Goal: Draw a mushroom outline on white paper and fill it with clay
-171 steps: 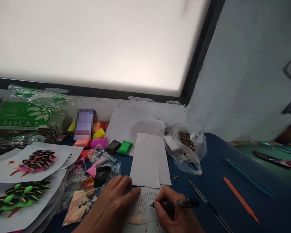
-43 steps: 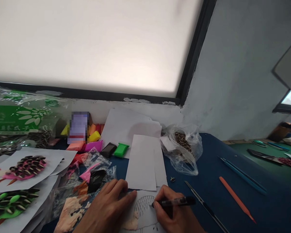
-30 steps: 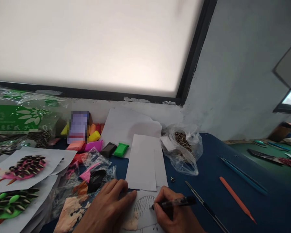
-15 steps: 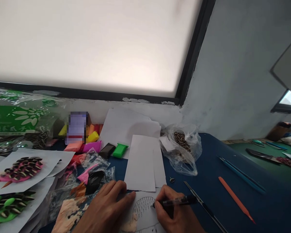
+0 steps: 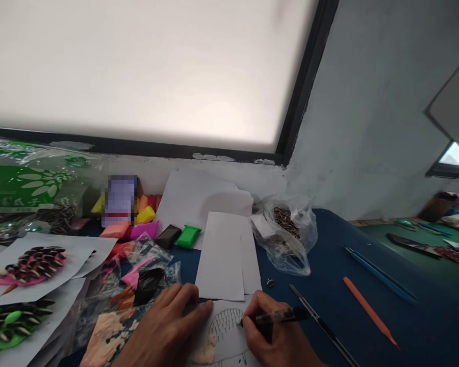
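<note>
My right hand (image 5: 270, 329) grips a black marker pen (image 5: 281, 316), its tip at the right side of a drawing on white paper (image 5: 229, 346). The drawing is a rounded outline filled with short strokes. My left hand (image 5: 176, 316) lies with fingers extended along the paper's left edge, holding nothing. A flat piece of peach-coloured clay (image 5: 204, 351) sits on the drawing's lower left. More peach clay (image 5: 103, 339) with dark specks lies left of my left wrist. The lower edge of the paper is out of frame.
Finished seed-and-clay pictures (image 5: 34, 265) are stacked at left, near colourful clay packets (image 5: 188, 236). Blank paper cards (image 5: 222, 260) lie ahead, beside a plastic bag of seeds (image 5: 288, 229). A craft knife (image 5: 321, 321), an orange tool (image 5: 371, 311) and blue tweezers (image 5: 382, 275) are at right.
The marker tip has shifted very slightly on the drawing. The left hand stays in place, and the whole view has moved only a touch.
</note>
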`<action>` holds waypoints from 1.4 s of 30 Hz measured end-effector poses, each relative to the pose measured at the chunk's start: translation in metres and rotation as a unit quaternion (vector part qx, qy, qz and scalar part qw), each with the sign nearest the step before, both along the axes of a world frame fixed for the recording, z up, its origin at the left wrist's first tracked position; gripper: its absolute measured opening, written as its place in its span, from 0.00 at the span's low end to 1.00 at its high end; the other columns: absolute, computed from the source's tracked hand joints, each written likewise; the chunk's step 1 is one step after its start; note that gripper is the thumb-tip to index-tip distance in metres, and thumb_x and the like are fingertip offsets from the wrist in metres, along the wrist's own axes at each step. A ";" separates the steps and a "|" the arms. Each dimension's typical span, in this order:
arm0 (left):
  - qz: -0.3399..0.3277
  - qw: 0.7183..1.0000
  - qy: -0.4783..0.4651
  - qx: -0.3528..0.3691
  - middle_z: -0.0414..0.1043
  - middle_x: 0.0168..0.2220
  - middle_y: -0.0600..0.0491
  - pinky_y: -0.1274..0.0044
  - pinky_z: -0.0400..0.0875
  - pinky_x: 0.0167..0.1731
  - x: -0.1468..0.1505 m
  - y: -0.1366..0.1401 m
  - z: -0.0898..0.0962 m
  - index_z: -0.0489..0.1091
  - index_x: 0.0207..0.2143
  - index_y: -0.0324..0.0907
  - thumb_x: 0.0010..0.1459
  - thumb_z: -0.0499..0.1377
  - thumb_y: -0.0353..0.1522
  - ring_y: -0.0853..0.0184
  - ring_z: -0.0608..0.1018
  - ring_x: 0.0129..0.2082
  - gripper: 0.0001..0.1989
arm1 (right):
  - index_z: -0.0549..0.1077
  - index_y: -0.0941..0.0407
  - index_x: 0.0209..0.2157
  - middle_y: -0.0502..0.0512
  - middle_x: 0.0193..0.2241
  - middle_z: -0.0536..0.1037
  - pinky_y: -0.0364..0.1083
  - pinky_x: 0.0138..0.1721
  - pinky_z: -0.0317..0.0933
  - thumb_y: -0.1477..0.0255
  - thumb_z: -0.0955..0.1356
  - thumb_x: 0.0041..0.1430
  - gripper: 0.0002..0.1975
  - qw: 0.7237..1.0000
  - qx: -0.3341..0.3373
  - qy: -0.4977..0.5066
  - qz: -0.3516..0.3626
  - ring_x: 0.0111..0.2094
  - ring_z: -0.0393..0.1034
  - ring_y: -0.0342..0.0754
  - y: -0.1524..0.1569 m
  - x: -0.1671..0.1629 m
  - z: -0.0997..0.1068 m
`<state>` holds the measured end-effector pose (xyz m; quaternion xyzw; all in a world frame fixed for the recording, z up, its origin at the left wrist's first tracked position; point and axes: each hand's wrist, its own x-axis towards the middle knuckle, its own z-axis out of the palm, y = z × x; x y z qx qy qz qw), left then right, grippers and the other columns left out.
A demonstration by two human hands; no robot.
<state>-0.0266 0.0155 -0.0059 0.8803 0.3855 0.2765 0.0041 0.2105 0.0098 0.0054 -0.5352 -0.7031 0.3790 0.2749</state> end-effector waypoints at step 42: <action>0.005 1.000 0.003 0.002 0.69 0.42 0.48 0.73 0.69 0.35 -0.001 0.002 -0.006 0.73 0.49 0.48 0.64 0.52 0.25 0.59 0.72 0.37 0.16 | 0.61 0.54 0.26 0.46 0.21 0.63 0.42 0.25 0.50 0.70 0.64 0.58 0.07 1.000 0.019 0.005 -0.014 0.23 0.59 0.44 -0.001 0.002 0.005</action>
